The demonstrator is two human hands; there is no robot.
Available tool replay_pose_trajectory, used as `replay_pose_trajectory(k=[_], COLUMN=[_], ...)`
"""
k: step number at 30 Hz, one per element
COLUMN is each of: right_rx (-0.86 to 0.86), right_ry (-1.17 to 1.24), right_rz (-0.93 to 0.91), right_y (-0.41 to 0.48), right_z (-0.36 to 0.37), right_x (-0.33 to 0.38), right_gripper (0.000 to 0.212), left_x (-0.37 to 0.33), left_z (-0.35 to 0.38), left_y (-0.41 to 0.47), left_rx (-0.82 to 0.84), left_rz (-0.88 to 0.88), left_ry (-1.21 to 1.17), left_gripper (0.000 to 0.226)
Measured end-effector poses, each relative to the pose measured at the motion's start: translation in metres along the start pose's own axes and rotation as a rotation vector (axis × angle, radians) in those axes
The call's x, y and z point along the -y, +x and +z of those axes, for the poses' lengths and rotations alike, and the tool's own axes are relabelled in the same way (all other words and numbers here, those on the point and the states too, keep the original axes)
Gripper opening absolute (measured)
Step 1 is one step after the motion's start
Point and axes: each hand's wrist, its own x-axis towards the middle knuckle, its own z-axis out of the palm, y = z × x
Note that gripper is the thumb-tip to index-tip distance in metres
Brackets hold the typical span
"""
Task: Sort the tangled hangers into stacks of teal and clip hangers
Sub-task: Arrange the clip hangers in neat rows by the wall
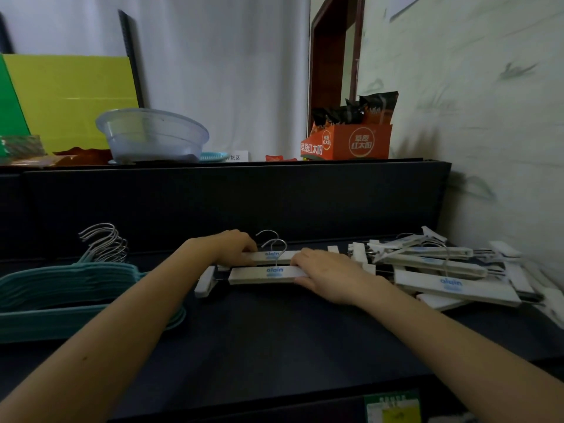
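Observation:
Two white clip hangers (263, 274) with blue logos and metal hooks lie side by side at the middle of the dark shelf (274, 340). My left hand (235, 244) grips the left end of the rear hanger. My right hand (328, 274) lies over the right ends of both, its fingers curled round the front bar. A stack of teal hangers (58, 290) with its metal hooks bunched together sits at the left. At the right, a loose pile of white clip hangers (451, 270) lies against the wall.
A raised dark ledge (232, 193) runs behind the shelf. On it stand a clear plastic basin (152, 134), a yellow-green board (70, 96) and an orange snack box (348, 143). A pale wall (494, 132) closes the right side.

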Motion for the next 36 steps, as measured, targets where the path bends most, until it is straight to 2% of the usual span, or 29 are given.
replay_pose_trajectory(k=[7, 18, 20, 22, 27, 29, 32, 36], right_rx=[0.116, 0.034, -0.030, -0.149, -0.288, -0.272, -0.145, -0.027], right_ry=[0.002, -0.157, -0.153, -0.094, 0.063, 0.100, 0.142, 0.199], right_rz=[-0.027, -0.014, -0.044, -0.036, 0.105, 0.210, 0.310, 0.355], right_y=[0.013, 0.011, 0.003, -0.010, -0.060, -0.081, -0.110, -0.142], right_z=[-0.002, 0.003, -0.006, -0.022, -0.072, -0.085, -0.091, -0.079], right_x=[0.001, -0.004, -0.006, -0.016, -0.074, -0.105, -0.145, -0.166], right_gripper=[0.035, 0.041, 0.043, 0.039, 0.023, 0.021, 0.018, 0.015], left_x=[-0.003, -0.003, -0.012, -0.027, -0.083, -0.107, -0.140, -0.173], left_z=[-0.002, -0.003, -0.008, -0.012, -0.015, -0.013, -0.009, -0.005], left_y=[-0.009, -0.013, -0.016, -0.021, -0.032, -0.033, -0.029, -0.009], left_rx=[0.002, -0.010, -0.075, -0.205, -0.472, -0.513, -0.557, -0.630], left_rz=[-0.009, -0.041, -0.056, -0.040, 0.143, 0.240, 0.368, 0.416], left_ry=[-0.029, 0.035, 0.106, 0.132, 0.027, -0.013, -0.055, -0.077], left_gripper=[0.034, 0.034, 0.034, 0.033, 0.026, 0.025, 0.025, 0.032])
